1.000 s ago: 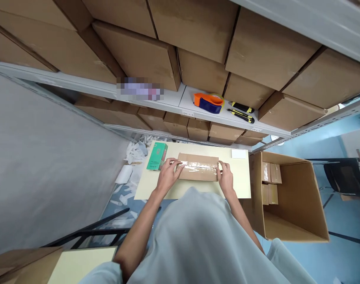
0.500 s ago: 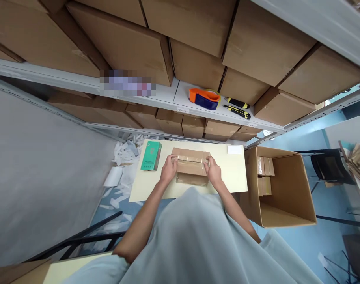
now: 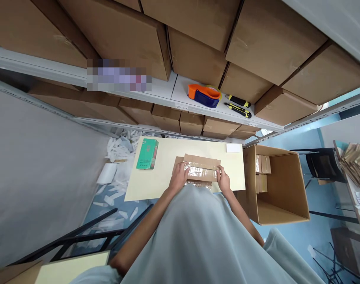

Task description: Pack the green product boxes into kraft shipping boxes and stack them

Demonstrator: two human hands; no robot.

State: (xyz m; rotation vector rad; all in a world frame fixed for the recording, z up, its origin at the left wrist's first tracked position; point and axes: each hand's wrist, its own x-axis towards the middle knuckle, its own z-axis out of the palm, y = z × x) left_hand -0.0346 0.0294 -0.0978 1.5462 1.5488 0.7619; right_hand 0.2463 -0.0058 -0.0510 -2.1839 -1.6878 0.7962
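Note:
A small brown cardboard box (image 3: pixel 202 162) is held between my two hands, over the front part of the cream table (image 3: pixel 165 157). Shiny clear tape runs along the seam on its top. My left hand (image 3: pixel 178 176) grips the box's left end, thumb and fingers on the taped face. At the opposite end, my right hand (image 3: pixel 224 180) has its fingers closed on the edge. More brown cardboard (image 3: pixel 176 162) shows behind its left side, and a taped part shows below its near edge; whether these belong to the same box I cannot tell.
On the table lie a green box (image 3: pixel 147 154) at left and a white card (image 3: pixel 233 148) at right. A large open carton (image 3: pixel 283 213) with small boxes stands to the right. The shelf ahead holds an orange-and-blue tape dispenser (image 3: pixel 204 96), cutter knives (image 3: pixel 238 106) and cartons.
Both hands have moved the box to the right and a little nearer to me. It is tilted differently, with its taped face showing more. My view has shifted slightly.

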